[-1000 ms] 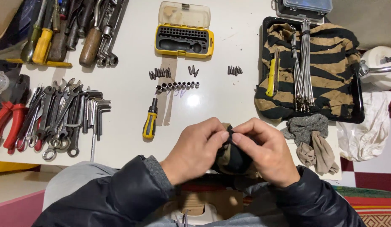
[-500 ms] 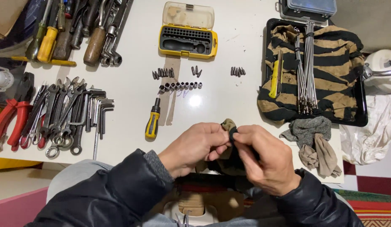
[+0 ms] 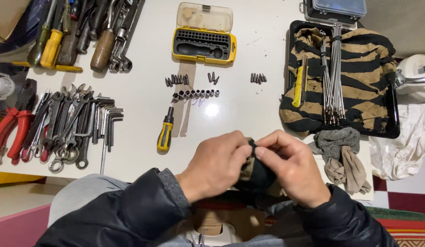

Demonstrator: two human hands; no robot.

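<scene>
Down at the near edge of the white tabletop (image 3: 249, 59), the head view shows both hands meeting over a dark, crumpled cloth with tan patches (image 3: 257, 176). The left hand (image 3: 216, 163) curls in from the left with its fingers bent tight, thumb and forefinger pinching the cloth's top. The right hand (image 3: 292, 165) comes from the right, fingertips closed on the same spot, so the two thumbs nearly touch. Black padded jacket sleeves (image 3: 130, 215) cover both forearms.

Relative to the cloth, a yellow-and-black stubby screwdriver (image 3: 165, 131) lies just to the left on the tabletop, its shaft pointing away from the person. Beyond the cloth sits a row of small metal sockets (image 3: 195, 93), then short screwdriver bits (image 3: 177, 80), then an open yellow bit case (image 3: 203, 45). Far left lies a heap of steel wrenches and hex keys (image 3: 70, 126) beside red-handled pliers (image 3: 13, 130). To the right, a grey rag (image 3: 333, 142) lies close, and a black tray with a striped tan-and-black cloth (image 3: 359, 77) carries long metal rods (image 3: 333, 75).

The hands hide most of the held cloth, which is bunched, so its long axis cannot be told.
</scene>
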